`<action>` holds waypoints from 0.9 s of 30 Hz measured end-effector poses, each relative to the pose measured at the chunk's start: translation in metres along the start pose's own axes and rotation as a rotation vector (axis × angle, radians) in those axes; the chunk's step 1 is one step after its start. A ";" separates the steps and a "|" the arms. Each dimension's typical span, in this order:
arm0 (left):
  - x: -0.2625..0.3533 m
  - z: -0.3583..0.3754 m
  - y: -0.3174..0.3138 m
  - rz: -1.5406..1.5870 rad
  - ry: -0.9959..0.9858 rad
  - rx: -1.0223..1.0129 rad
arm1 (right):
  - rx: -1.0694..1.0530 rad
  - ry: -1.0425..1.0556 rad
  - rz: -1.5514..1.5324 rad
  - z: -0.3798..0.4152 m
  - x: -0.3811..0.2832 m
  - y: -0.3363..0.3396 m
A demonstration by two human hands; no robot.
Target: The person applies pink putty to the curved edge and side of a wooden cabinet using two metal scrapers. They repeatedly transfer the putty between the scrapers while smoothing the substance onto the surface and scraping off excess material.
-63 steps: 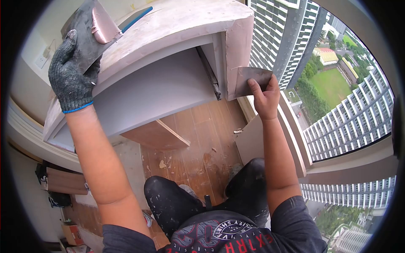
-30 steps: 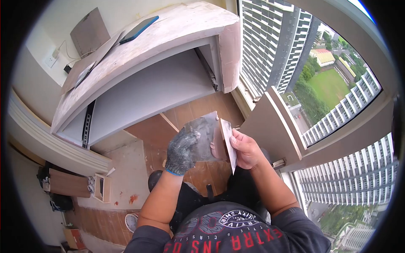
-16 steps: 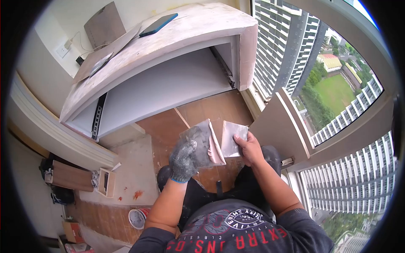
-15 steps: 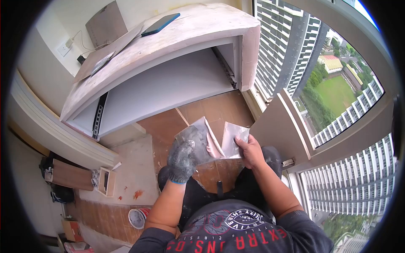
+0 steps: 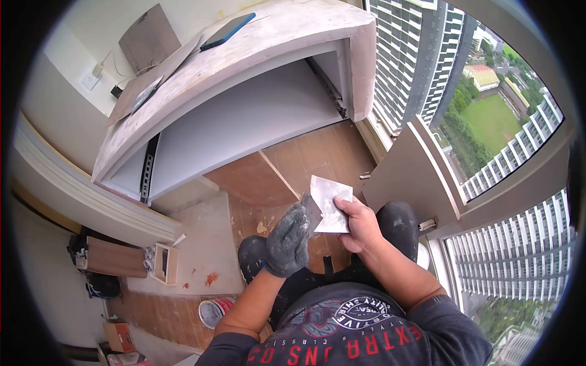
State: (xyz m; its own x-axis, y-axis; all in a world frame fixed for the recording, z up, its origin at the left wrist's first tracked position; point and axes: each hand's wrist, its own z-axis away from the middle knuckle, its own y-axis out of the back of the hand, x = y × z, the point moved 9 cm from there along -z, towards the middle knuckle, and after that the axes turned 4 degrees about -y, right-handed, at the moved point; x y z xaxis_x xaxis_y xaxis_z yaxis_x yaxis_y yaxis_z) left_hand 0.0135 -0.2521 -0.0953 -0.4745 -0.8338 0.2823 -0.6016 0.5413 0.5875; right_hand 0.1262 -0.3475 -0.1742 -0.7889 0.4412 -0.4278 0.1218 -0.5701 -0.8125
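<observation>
My left hand (image 5: 288, 241), in a grey knitted work glove, is closed on a thin grey sheet (image 5: 314, 211), which is turned nearly edge-on, so most of it is hidden behind the glove. Between thumb and fingers my bare right hand (image 5: 360, 224) grips a flat, square filler spreader (image 5: 331, 198) smeared with pale putty. The spreader's left edge meets the grey sheet, above my lap. Both hands are in front of my knees, below the open-fronted white cabinet.
The cabinet (image 5: 244, 67) has metal drawer runners (image 5: 148, 168) and a blue-edged phone (image 5: 228, 32) on top. A brown panel (image 5: 255, 177) stands beneath it. A putty tub (image 5: 213, 312) and a small wooden box (image 5: 165, 263) are on the floor at left. Windows line the right.
The grey sheet has swung from lying broad and flat, with pink putty along its edge, to nearly edge-on. The spreader has moved left against it. The view has shifted slightly.
</observation>
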 end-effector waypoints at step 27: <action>-0.121 -0.314 0.204 -1.356 -0.210 0.295 | 0.619 1.601 1.147 -0.053 -0.241 -0.034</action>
State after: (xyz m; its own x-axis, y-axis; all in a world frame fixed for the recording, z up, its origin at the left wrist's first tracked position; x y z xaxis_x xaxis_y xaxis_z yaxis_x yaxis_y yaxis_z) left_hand 0.1502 -0.0747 0.2283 0.5060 -0.7020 -0.5011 -0.7619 -0.6361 0.1219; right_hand 0.3442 -0.3979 -0.0641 0.6340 -0.3212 -0.7034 -0.3753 -0.9232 0.0833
